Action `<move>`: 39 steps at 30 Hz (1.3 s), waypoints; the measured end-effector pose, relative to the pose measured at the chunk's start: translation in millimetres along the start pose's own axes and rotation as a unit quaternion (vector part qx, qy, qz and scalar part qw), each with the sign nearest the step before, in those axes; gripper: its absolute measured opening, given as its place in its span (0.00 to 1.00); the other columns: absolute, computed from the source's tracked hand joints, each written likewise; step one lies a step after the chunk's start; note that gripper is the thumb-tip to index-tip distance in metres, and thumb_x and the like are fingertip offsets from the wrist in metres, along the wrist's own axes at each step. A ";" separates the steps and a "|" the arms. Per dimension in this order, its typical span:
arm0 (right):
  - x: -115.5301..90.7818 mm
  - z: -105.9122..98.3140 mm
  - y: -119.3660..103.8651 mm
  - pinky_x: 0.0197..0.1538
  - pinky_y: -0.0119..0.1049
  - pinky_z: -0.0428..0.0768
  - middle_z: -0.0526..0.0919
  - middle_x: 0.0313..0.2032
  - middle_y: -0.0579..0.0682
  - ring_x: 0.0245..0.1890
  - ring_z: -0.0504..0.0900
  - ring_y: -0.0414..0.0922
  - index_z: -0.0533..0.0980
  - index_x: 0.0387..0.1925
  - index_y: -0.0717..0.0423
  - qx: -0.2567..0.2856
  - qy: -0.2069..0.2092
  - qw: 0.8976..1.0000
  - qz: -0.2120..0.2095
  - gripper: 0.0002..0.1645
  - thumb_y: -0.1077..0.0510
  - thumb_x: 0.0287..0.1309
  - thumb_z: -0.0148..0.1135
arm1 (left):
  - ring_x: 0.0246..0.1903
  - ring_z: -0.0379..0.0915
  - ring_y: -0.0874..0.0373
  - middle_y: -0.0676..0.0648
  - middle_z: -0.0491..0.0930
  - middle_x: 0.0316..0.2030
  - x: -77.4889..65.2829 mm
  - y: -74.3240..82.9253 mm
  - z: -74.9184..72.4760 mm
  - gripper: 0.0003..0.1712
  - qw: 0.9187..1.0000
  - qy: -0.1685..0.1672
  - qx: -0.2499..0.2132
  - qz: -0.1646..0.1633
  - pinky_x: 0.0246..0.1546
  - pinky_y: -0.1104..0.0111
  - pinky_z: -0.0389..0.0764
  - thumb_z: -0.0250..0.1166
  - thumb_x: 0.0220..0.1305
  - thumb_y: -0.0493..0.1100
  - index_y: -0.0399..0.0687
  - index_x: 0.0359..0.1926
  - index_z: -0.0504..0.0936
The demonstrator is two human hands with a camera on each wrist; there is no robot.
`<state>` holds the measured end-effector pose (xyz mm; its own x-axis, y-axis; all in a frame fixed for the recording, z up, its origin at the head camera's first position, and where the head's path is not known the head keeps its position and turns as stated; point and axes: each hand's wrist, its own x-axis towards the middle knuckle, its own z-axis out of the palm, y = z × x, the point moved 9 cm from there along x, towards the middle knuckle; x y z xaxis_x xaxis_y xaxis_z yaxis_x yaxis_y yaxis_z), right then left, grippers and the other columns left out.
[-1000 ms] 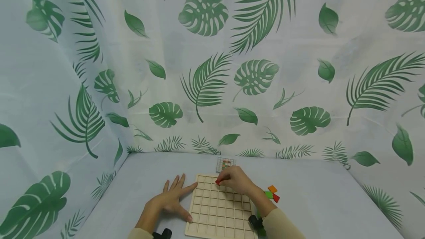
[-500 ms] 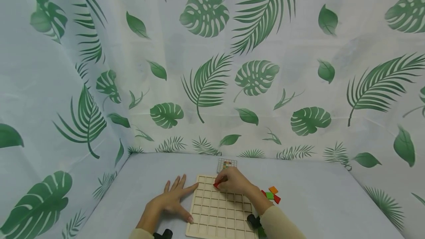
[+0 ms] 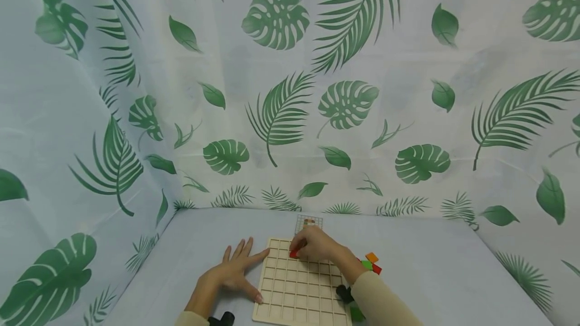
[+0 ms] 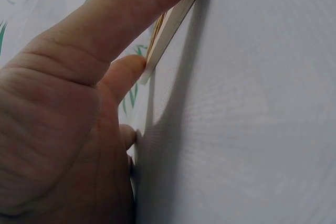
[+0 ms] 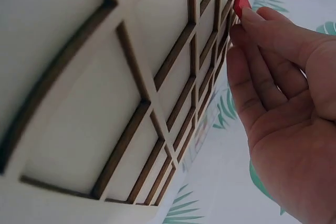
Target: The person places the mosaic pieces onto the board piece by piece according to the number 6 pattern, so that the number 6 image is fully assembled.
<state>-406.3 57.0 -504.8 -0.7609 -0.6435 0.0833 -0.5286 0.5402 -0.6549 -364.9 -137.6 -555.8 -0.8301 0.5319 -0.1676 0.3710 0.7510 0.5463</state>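
A pale wooden grid board (image 3: 295, 293) lies on the table, its square cells bounded by raised strips. My right hand (image 3: 318, 243) is over its far part, pinching a red tile (image 3: 293, 254) between thumb and fingers; the tile (image 5: 241, 3) also shows in the right wrist view, close to the board's surface. Along the board's left side rests my left hand (image 3: 233, 271), fingers spread, with thumb and index finger touching the edge. In the left wrist view the thumb (image 4: 131, 11) lies against the board's side (image 4: 173, 27).
Right of the board lie loose tiles: an orange one (image 3: 372, 257), a green one (image 3: 366, 264) and a red one (image 3: 376, 268). A darker green tile (image 3: 357, 314) sits by the right forearm. Behind the board is a small pattern card (image 3: 302, 222), partly hidden by the hand.
My right hand has moved slightly left and nearer with the red tile, which now sits lower over the board's far cells. The left hand stays in place.
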 end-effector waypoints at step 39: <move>-3.8 5.4 -10.2 0.36 0.27 0.81 0.88 0.38 0.51 0.36 0.83 0.38 0.90 0.38 0.58 -0.049 -0.004 0.999 -0.021 0.05 0.66 0.60 0.73 | 0.81 0.24 0.30 0.30 0.34 0.82 -1.8 1.9 -0.2 0.71 1.000 -0.005 -0.010 0.001 0.73 0.27 0.26 0.83 0.38 0.71 0.66 0.82 0.57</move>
<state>-395.9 51.0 -502.5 -0.7347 -0.6705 0.1030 -0.5940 0.5626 -0.5750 -362.8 -137.2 -554.3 -0.8253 0.5369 -0.1749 0.3632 0.7420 0.5634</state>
